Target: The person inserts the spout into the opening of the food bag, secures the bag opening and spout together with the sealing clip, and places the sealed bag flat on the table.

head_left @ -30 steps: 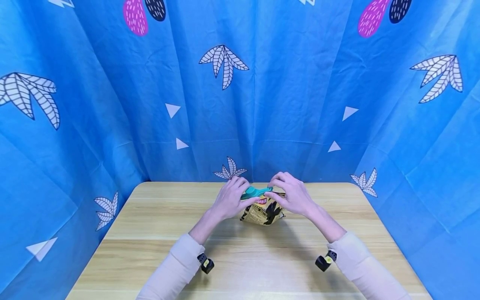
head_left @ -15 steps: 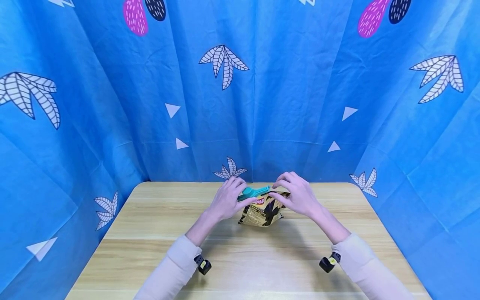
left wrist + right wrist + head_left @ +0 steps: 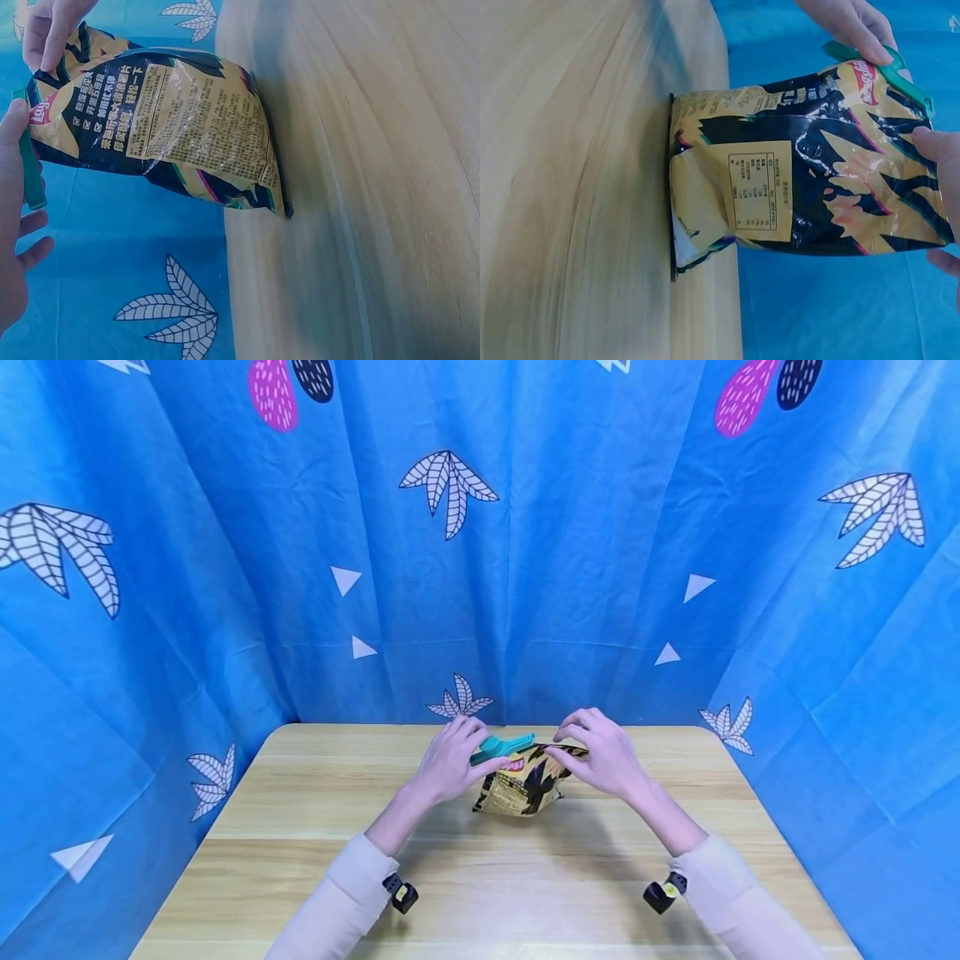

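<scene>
A gold and black chip bag [image 3: 513, 792] stands upright near the far edge of the table, its bottom on the wood and its top toward both hands. My left hand [image 3: 450, 758] pinches a teal bag clip [image 3: 516, 746] at the left part of the bag's top edge, thumb on the near side. In the right wrist view the clip [image 3: 907, 88] lies across the top by the red logo. My right hand [image 3: 602, 755] pinches the bag's top edge farther right, thumb on the front, beyond the clip's end. The fingers behind the bag are partly hidden.
The wooden table [image 3: 480, 893] spreads toward me. A blue patterned curtain [image 3: 495, 593] hangs behind it and along both sides. A black wrist camera [image 3: 402, 894] sits at the left cuff, another wrist camera [image 3: 663, 893] at the right.
My hands have moved apart. The left hand and clip shifted slightly left; the right hand moved right, off the clip's end, and more of the bag's top edge shows between them.
</scene>
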Demonstrator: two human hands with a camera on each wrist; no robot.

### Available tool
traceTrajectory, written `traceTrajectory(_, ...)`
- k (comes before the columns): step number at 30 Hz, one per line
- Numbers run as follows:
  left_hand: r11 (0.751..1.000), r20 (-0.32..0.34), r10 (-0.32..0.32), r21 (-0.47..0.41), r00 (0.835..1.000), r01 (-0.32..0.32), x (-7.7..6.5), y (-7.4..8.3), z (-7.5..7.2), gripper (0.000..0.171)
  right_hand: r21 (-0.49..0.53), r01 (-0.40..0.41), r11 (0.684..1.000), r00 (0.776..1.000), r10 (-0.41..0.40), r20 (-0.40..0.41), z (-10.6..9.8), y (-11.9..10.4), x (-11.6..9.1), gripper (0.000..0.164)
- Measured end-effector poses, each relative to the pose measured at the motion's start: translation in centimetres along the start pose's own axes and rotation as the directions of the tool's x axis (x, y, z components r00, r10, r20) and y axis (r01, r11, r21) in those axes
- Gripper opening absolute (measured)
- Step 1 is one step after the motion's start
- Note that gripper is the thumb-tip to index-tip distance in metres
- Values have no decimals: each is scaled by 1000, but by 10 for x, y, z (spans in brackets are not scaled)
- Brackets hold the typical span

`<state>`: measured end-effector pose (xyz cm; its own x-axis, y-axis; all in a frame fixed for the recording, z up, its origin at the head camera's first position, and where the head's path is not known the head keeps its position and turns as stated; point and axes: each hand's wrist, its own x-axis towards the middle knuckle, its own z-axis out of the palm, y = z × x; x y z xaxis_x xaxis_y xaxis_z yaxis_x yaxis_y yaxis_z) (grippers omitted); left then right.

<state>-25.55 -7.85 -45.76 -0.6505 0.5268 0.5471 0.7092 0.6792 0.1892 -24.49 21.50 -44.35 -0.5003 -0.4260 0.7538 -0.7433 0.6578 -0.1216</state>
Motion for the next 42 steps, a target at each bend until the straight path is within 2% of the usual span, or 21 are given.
traceTrajectory(9, 1000, 5, -15, -4, 1000, 15, -4, -1, -2, 44, -16, -9, 1000, 999, 8, -52, 0, 4, -8, 17)
traceTrajectory(17, 1000, 1, -25, -4, 1000, 25, -8, -4, -4, 43, -32, -41, 999, 999, 40, -37, -4, 7, -17, 18)
traceTrajectory(24, 1000, -26, 5, 15, 1000, -5, -8, -6, -5, 44, -27, -71, 997, 997, 71, -27, -7, 10, -22, 23)
traceTrajectory(30, 1000, -40, 14, 11, 999, -14, -8, -6, -5, 44, -40, -72, 997, 997, 70, -37, -7, 14, -26, 20)
traceTrajectory(35, 1000, -48, 11, 5, 999, -11, -8, -7, -4, 44, -40, -74, 996, 996, 72, -59, -5, 16, -29, 19)
traceTrajectory(42, 1000, -66, -7, -20, 998, 6, -10, -7, -1, 44, -45, -112, 993, 993, 110, -49, -6, 17, -35, 21)
